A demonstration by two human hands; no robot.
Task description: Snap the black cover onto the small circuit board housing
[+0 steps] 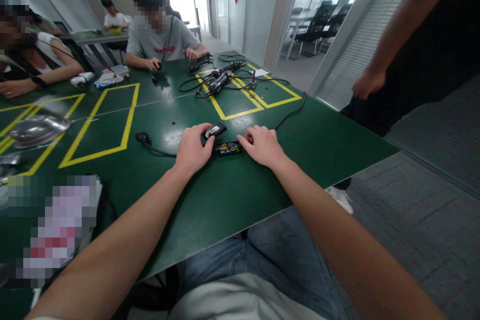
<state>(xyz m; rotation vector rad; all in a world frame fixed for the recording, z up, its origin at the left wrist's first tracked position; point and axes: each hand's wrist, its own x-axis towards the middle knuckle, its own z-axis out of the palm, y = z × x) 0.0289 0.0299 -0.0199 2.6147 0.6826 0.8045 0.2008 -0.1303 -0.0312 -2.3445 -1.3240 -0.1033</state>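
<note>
The right hand is curled, its grip unclear, at the right end of an open black casing on the green table. Orange rings are exposed inside; just beyond, a black cover is pinched by the left hand.

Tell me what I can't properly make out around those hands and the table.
All in the head view:
- Writing on the black piece in the left hand: too small to read.
- Right end of the open black case: hidden by the fingers of the right hand.
- Markings on the pale packet: blurred into blocks.
- Head of the standing person: cut off by the top edge.
</note>
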